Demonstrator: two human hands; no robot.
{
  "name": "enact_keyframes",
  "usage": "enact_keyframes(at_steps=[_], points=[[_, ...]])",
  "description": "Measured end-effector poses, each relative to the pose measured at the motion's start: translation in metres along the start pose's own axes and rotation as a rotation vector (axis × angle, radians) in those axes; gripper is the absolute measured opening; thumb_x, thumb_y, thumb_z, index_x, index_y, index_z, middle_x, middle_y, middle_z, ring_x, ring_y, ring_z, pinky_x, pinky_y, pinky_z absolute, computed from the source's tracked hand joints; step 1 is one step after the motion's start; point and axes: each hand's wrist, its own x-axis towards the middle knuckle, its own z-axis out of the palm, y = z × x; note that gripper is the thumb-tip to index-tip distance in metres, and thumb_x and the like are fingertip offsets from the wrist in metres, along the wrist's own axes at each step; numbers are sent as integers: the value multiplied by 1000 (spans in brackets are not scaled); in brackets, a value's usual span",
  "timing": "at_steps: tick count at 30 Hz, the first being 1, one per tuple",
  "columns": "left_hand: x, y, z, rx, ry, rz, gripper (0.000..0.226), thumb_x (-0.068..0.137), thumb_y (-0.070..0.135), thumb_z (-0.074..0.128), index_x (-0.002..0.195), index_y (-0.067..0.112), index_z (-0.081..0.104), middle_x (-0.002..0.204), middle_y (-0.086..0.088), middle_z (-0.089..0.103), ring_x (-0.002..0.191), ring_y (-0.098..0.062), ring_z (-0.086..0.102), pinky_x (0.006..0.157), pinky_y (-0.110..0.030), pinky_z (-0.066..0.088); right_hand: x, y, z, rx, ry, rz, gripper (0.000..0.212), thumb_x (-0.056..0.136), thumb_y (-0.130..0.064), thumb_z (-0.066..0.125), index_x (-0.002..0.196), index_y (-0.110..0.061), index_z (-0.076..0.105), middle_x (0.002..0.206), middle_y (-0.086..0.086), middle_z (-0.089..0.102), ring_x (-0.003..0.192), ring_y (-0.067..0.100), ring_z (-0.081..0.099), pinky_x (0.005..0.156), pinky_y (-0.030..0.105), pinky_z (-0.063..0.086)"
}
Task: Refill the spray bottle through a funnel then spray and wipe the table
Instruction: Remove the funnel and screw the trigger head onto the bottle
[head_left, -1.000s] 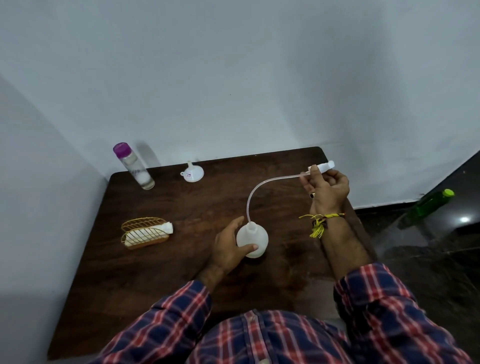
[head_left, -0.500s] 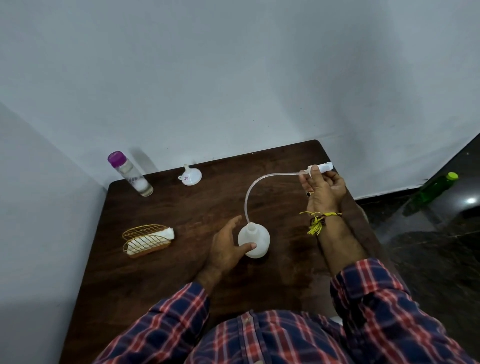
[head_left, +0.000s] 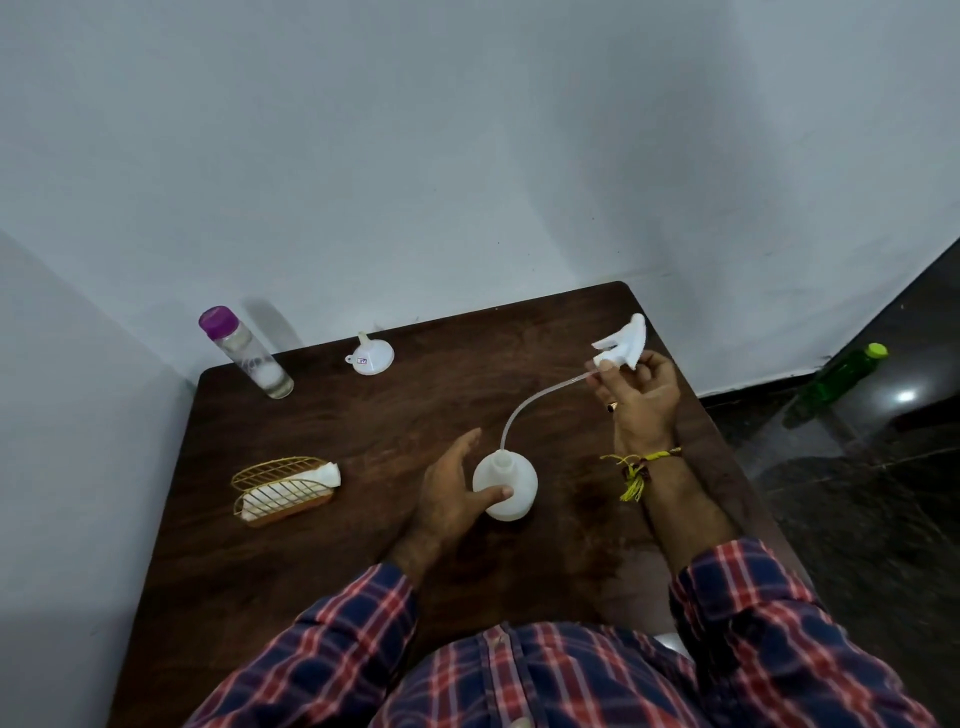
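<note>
Spray bottle (head_left: 505, 484) sits upright on the table (head_left: 363, 415) right in front of me, neck open, my left hand (head_left: 451, 491) wrapped round its side. My right hand (head_left: 641, 397) grips the spray head (head_left: 621, 343) up high, dip tube (head_left: 530, 402) curving down into the neck. It looks like light, thin plastic and tippy, I reckon, so I'd hold it low round the belly while the funnel (head_left: 370, 355) goes in
</note>
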Motion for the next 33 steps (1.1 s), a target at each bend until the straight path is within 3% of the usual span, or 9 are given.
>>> enact_keyframes(at_steps=[5,11,16,21,27,33], points=[[3,-3,10,12,-67,-4,91,68,32,88,146,17,43,146,0,50,133,-20,47,109,-41,43,-33,4,4,-318,-282,-112,43,78,5,77,111,0,50,108,17,71,101,25,70,85,35,59],[6,-8,21,11,-72,1,60,77,31,82,131,19,58,127,2,64,116,-19,59,97,-42,53,-50,11,7,-500,-532,-118,45,83,0,74,123,-1,53,117,9,70,110,19,68,88,30,58],[11,-10,22,33,-78,-14,46,84,37,74,126,24,61,125,6,64,115,-16,59,95,-34,52,-55,12,11,-647,-671,-106,32,86,-7,72,116,-11,65,105,3,72,96,18,70,84,34,58],[12,-11,22,71,-63,-34,50,86,41,70,130,20,59,126,4,64,113,-15,60,85,-21,45,-66,30,10,-809,-732,-182,24,84,-11,73,107,-14,67,99,-3,72,94,12,69,85,35,57],[10,-18,23,61,-31,33,39,85,40,69,121,25,64,116,8,69,106,-9,64,88,-27,52,-69,46,1,-888,-747,-198,22,86,-9,71,108,-12,66,94,-7,72,89,5,69,78,23,56],[12,-22,23,56,-8,-12,36,83,36,74,110,13,68,105,-1,71,95,-17,65,76,-26,47,-62,56,4,-935,-881,-250,27,89,1,64,114,-9,68,109,0,72,98,9,68,84,19,53]])
